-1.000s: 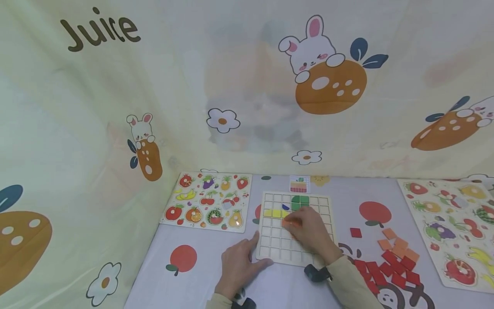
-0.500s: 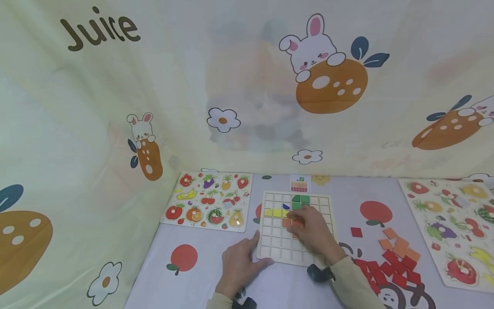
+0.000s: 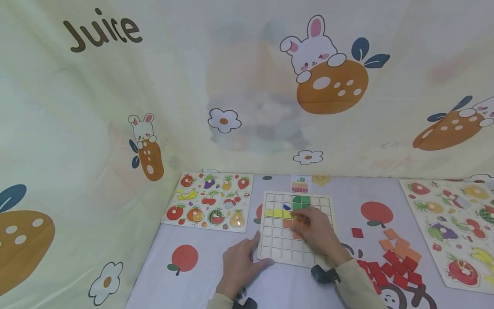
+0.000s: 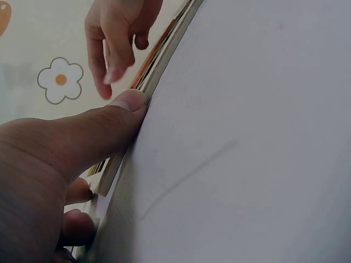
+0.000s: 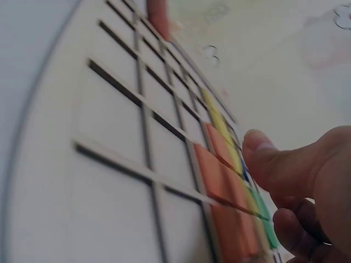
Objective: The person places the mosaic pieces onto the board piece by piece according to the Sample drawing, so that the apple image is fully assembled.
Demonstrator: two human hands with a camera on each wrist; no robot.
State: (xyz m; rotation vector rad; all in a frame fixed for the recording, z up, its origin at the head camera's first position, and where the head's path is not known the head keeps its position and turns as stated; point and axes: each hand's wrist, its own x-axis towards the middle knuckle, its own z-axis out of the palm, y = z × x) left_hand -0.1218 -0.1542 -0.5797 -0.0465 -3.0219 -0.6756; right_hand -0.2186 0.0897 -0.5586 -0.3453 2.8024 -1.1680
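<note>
A pale wooden grid board (image 3: pixel 275 244) lies on the table. My left hand (image 3: pixel 240 259) is spread around its near left corner, the thumb against the front edge and a finger along the left side. Over the board's middle right, my right hand (image 3: pixel 318 229) reaches down with its fingertips beside a row of yellow tiles (image 3: pixel 275 213). Orange tiles (image 5: pixel 219 175) sit in the cells next to its thumb (image 5: pixel 260 145) in the right wrist view. Green tiles (image 3: pixel 302 201) and a small blue piece (image 3: pixel 287 207) lie further back. Nothing shows between the right fingers.
To the right is a pile of loose red tiles (image 3: pixel 399 266) and orange tiles (image 3: pixel 401 246), plus one separate red tile (image 3: pixel 357 232). A small picture card (image 3: pixel 300 184) lies behind the board. Fruit puzzle boards stand left (image 3: pixel 208 201) and right (image 3: pixel 451 231).
My right hand has shifted slightly right, and an orange tile that was under its fingertips now shows in a cell below the yellow row. The left hand stays at the corner.
</note>
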